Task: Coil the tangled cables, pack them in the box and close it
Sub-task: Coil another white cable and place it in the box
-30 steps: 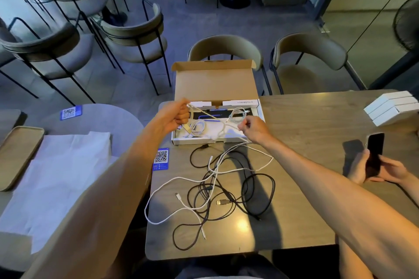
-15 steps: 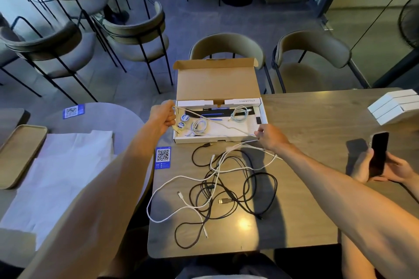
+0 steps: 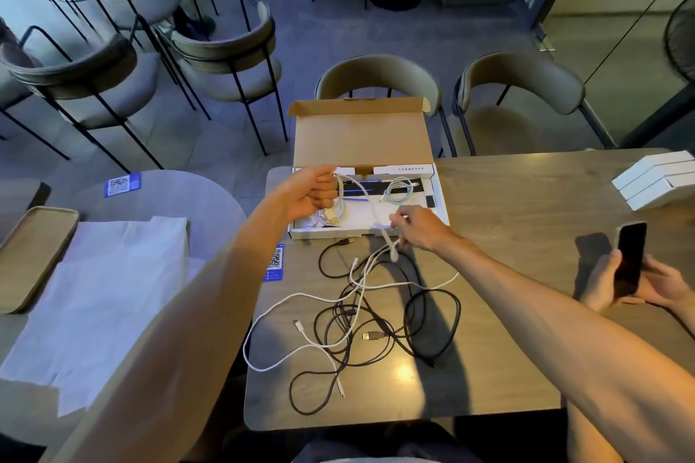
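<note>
Left hand [image 3: 312, 194]: fingers clenched round a few white cable [image 3: 340, 195] loops, over the box's [image 3: 331, 234] left end
Right hand [image 3: 417, 227]: fingers pinching that same cable, right at the box's near edge
Tangle [image 3: 355, 312]: black and white leads loose on the worktop [image 3: 507, 237], near side of the open box

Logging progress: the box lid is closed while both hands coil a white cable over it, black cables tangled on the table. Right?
No. The head view shows the box lid open; left hand and right hand do coil white cable over it.
</note>
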